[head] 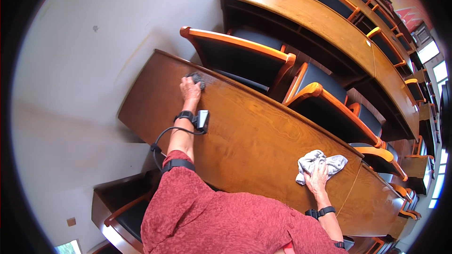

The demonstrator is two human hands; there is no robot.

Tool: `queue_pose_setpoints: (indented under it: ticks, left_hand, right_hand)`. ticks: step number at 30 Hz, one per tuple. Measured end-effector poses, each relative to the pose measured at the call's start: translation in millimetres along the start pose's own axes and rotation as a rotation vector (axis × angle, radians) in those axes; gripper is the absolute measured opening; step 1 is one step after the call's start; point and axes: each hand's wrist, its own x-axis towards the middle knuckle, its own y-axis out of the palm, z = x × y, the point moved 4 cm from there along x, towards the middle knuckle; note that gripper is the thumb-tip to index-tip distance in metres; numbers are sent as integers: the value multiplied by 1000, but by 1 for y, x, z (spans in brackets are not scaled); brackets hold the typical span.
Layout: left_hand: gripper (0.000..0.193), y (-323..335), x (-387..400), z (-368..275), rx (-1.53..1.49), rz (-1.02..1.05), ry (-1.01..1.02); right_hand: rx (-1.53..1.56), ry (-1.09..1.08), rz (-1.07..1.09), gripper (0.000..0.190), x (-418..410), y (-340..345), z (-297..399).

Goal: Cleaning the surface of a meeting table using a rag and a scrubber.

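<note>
My left hand (190, 90) reaches to the far left part of a brown wooden desk (247, 141). Its fingers are closed over a dark grey scrubbing pad (196, 79), partly hidden under them, which rests on the desktop close to the far edge. Toward the right end of the same desk, my right hand (317, 180) lies on a crumpled grey-white cloth (314, 162) and presses it to the wood. Part of the cloth is covered by the fingers. The desktop near the left hand looks darker than the middle.
A white wall (77, 88) stands at the desk's left end. Beyond the far edge are wooden chairs with black padding (243, 53) and another long desk (300, 17). A chair (130, 215) is behind me at lower left. A device with a cable (202, 120) is strapped to my left wrist.
</note>
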Motion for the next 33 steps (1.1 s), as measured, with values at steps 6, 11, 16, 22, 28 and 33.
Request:
queue_pose_setpoints:
  ticks: [6,11,16,22,28,33]
  left_hand:
    - [21,13,-26,-50,22,143,123]
    - [19,-2,-15,-43,58,64,287]
    - [17,-9,27,-4,182,2,24]
    - [23,10,-24,-58,6,89,233]
    - [17,-21,30,-1,225,-33,42]
    - [24,5,-26,-48,75,9,250]
  right_hand:
    - [-2,101,35,83,6,-9,13]
    - [-11,53,43,84,3,-7,8]
    - [-2,62,73,84,5,-11,14]
    - [-25,34,67,84,4,-15,13]
    - [-9,54,60,87,2,-15,15]
    - [-8,50,86,89,0,-19,19]
